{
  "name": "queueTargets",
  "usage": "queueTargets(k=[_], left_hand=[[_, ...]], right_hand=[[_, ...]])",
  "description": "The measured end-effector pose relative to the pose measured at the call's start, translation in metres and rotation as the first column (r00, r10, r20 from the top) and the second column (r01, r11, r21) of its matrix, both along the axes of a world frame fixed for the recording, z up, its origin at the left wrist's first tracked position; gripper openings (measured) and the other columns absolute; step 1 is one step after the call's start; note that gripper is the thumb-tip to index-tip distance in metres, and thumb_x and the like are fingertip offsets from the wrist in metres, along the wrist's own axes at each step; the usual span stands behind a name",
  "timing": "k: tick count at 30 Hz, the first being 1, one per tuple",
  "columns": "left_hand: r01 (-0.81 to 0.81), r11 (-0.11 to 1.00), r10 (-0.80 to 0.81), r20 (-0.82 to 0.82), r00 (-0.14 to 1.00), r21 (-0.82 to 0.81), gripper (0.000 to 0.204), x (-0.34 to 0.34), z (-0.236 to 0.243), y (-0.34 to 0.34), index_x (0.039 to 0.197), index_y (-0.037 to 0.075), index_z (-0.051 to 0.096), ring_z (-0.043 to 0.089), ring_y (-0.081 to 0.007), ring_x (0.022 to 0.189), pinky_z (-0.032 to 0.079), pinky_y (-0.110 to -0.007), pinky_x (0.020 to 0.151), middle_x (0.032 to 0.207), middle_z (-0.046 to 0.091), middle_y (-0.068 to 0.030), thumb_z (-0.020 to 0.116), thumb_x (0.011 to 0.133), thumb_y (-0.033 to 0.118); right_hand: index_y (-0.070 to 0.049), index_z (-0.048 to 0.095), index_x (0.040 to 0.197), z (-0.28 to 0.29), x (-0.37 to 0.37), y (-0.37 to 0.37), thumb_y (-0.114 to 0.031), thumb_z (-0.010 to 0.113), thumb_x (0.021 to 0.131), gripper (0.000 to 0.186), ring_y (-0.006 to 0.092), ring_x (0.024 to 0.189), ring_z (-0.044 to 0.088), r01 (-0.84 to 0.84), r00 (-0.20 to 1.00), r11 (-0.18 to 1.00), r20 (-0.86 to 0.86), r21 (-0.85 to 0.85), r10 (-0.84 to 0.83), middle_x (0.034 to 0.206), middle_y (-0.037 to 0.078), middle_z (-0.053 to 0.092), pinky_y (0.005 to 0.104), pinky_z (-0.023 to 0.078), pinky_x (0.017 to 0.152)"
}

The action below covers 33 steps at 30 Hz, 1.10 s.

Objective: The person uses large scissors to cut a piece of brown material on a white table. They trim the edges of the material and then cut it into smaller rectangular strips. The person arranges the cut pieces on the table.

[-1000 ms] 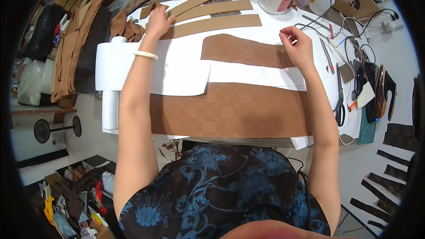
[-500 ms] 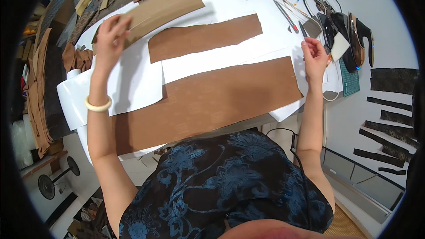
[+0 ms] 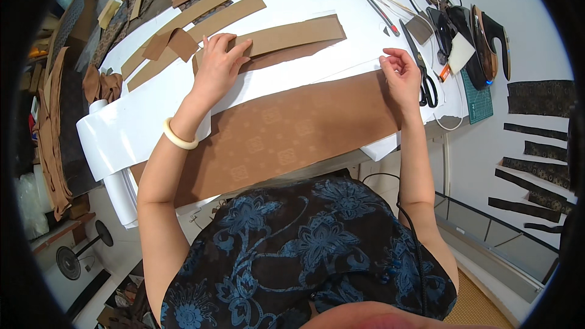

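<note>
My left hand (image 3: 220, 61) lies with fingers spread on the left part of a long tan card strip (image 3: 292, 35). That strip rests on a narrow brown fabric piece (image 3: 298, 55), whose lower edge shows beneath it. My right hand (image 3: 402, 76) is above the right end of a larger patterned brown fabric piece (image 3: 274, 134). Its thumb and fingers are curled together in a pinch; what is between them, if anything, cannot be made out. Black-handled scissors (image 3: 428, 90) lie just right of this hand.
Two more tan strips (image 3: 237, 12) lie at upper left, with a brown scrap (image 3: 183, 44) across them. White paper (image 3: 146, 128) covers the table; a paper roll (image 3: 120, 198) hangs at the left edge. An iron (image 3: 487, 49), cables and a green cutting mat (image 3: 479, 97) are at right.
My left hand has moved right, and a tan strip now lies over the narrow brown piece. My right hand has shifted slightly left, uncovering the scissors. The view has shifted a little.
</note>
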<state>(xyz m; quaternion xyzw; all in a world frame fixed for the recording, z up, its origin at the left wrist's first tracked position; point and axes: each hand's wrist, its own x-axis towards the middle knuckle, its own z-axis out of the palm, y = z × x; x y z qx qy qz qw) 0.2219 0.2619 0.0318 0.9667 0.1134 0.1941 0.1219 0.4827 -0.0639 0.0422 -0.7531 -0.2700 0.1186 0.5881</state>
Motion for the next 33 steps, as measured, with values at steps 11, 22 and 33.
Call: queueTargets(k=[11,22,33], left_hand=[[-0.011,0.913,0.147,0.304,0.941,-0.407,0.032,-0.017,0.026,0.047,0.128,0.008,0.069,0.067,-0.0308,0.116,0.055,-0.038,0.094,0.129,0.069,-0.0146,0.068,0.096,0.011],[-0.359,0.917,0.332,-0.168,0.928,-0.174,0.021,-0.069,-0.010,0.177,0.112,0.011,0.074,0.063,-0.0276,0.095,0.053,-0.038,0.088,0.106,0.064,-0.0082,0.076,0.092,0.014],[-0.234,0.929,0.212,-0.104,0.972,-0.288,0.017,-0.053,-0.015,0.196,0.099,0.003,0.065,0.053,-0.0125,0.079,0.049,-0.031,0.076,0.091,0.061,-0.0019,0.074,0.097,0.017]], right_hand=[[0.000,0.070,0.111,0.001,-0.004,0.016,-0.006,0.074,0.095,0.018,-0.0005,0.073,0.049,-0.065,0.998,0.998,0.012,-0.021,0.065,0.086,-0.004,0.061,0.0148,0.040,0.062],[0.000,0.072,0.106,0.017,-0.025,0.053,-0.009,0.073,0.095,0.014,0.0008,0.070,0.047,-0.247,0.961,0.960,0.092,-0.135,0.260,0.084,-0.005,0.063,0.0171,0.039,0.060],[-0.001,0.072,0.103,0.016,-0.028,0.081,-0.012,0.073,0.095,0.014,0.0028,0.070,0.049,-0.314,0.919,0.914,0.159,-0.255,0.360,0.083,-0.003,0.066,0.0199,0.041,0.060]])
